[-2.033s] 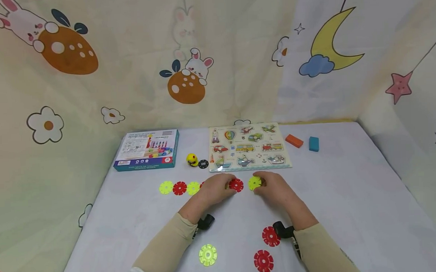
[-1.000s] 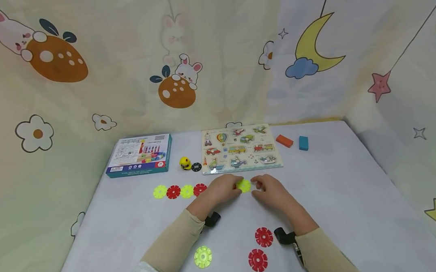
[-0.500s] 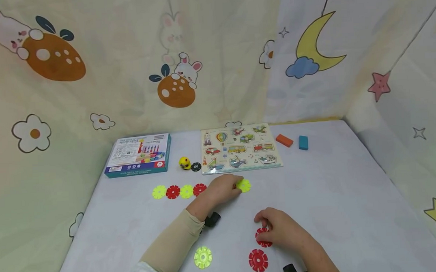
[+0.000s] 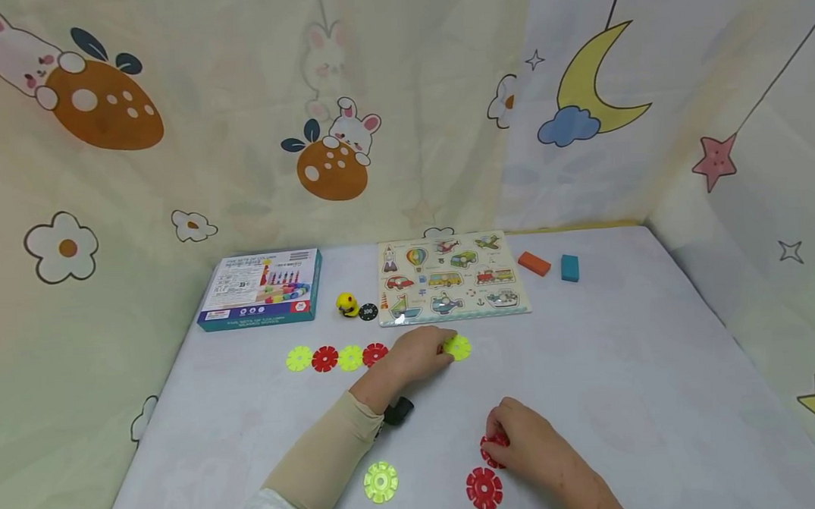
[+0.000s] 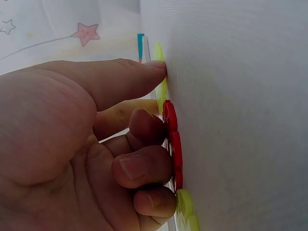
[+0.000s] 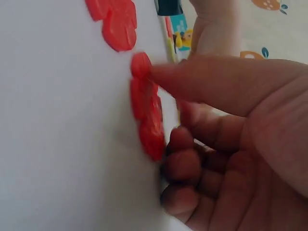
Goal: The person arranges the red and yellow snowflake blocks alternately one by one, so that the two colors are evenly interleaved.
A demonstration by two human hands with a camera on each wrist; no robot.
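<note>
In the head view my left hand (image 4: 415, 357) lies over the right part of a row of flower-shaped interlocking discs. Its thumb and a fingertip pinch the edges of the yellow-green disc (image 4: 461, 348) at the row's right end. Curled fingers rest by a red disc (image 5: 174, 149) in the left wrist view. To the left show a yellow-green disc (image 4: 299, 359) and a red disc (image 4: 325, 358); my hand hides part of the row. My right hand (image 4: 535, 446) pinches a loose red disc (image 6: 148, 108) by its edges, close over the table. Another red disc (image 4: 484, 489) lies just in front.
A loose yellow-green disc (image 4: 380, 482) lies front left. Behind the row stand a vehicle puzzle board (image 4: 452, 279), a boxed set (image 4: 259, 290), a small yellow toy (image 4: 347, 304) and a black chip (image 4: 368, 312). Orange (image 4: 534, 263) and teal (image 4: 570, 268) blocks lie back right.
My right hand let go of the yellow-green disc at the row's right end, came back toward me and took hold of a red disc. My left hand shifted right along the row onto that yellow-green disc.
</note>
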